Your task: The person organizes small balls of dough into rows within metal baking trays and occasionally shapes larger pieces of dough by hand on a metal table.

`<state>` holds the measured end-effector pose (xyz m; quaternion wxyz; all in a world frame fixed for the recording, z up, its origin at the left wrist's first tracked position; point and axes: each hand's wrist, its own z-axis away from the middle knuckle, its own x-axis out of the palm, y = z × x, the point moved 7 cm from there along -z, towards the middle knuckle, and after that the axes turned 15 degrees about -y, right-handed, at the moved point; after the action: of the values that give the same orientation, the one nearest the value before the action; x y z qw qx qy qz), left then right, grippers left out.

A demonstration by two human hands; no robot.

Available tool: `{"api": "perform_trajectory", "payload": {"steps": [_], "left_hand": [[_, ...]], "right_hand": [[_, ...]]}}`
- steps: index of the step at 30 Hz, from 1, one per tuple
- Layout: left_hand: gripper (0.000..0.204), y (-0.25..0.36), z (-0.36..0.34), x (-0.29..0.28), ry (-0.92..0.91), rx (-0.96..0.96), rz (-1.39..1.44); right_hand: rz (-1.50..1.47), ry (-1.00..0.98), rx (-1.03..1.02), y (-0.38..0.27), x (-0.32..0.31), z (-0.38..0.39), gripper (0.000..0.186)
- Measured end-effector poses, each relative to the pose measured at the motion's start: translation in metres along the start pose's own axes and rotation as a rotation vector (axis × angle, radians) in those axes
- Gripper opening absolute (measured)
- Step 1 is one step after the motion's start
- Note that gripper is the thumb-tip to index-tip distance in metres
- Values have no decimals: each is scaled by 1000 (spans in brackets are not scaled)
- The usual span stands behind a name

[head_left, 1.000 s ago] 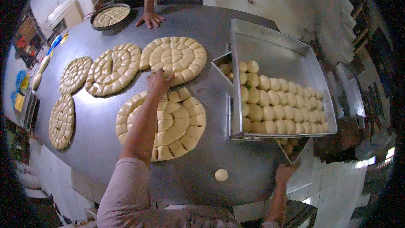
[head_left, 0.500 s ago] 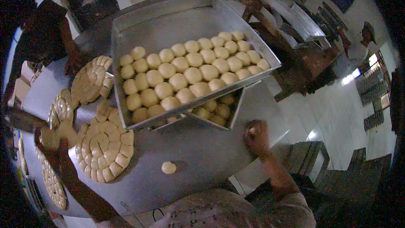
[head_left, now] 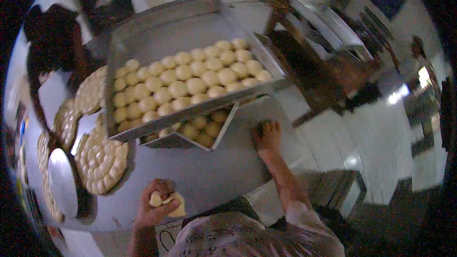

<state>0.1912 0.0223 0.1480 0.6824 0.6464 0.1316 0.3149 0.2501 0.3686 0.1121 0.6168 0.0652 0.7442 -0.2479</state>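
Note:
My left hand [head_left: 154,208] is closed around pale dough [head_left: 177,205] above the near edge of the metal table. Part of the dough bulges out by my thumb and part hangs past my fingers. Farther right, my right hand [head_left: 268,135] rests low on the tabletop with its fingers curled; what lies under them is hidden. A large metal tray [head_left: 197,109] with rows of round dough balls [head_left: 195,85] sits in front of me. Beneath it, set at an angle, is a second tray [head_left: 223,128] of dough balls. To the left lies a round of divided dough [head_left: 101,162].
More divided dough rounds [head_left: 90,90] lie along the table's left side. A shiny round metal disc [head_left: 63,183] stands tilted there, near another person's arm [head_left: 40,109]. That person [head_left: 54,43] is at the far left. Metal trays [head_left: 333,24] sit on a rack at the back right.
My left hand has come back from the dough rounds to the near edge, now with dough in it. The lone ball no longer shows on the table. The metal disc has appeared at left.

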Motion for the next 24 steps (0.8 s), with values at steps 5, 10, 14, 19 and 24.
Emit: {"api": "perform_trajectory", "payload": {"steps": [5,10,14,19,24], "left_hand": [[32,10,26,-37,261,166,116],[39,33,62,-46,288,189,137],[34,28,71,-56,305,211,64],[25,58,69,-66,295,373,-9],[21,52,87,-101,376,344,-319]], "right_hand": [[-363,-244,181,90,-13,46,26],[-930,313,-234,-14,-143,-27,32],[-496,824,-514,-159,-207,-116,29],[-322,-82,-390,-255,-82,-244,26],[-864,-294,-688,-317,-79,-62,34]]}}
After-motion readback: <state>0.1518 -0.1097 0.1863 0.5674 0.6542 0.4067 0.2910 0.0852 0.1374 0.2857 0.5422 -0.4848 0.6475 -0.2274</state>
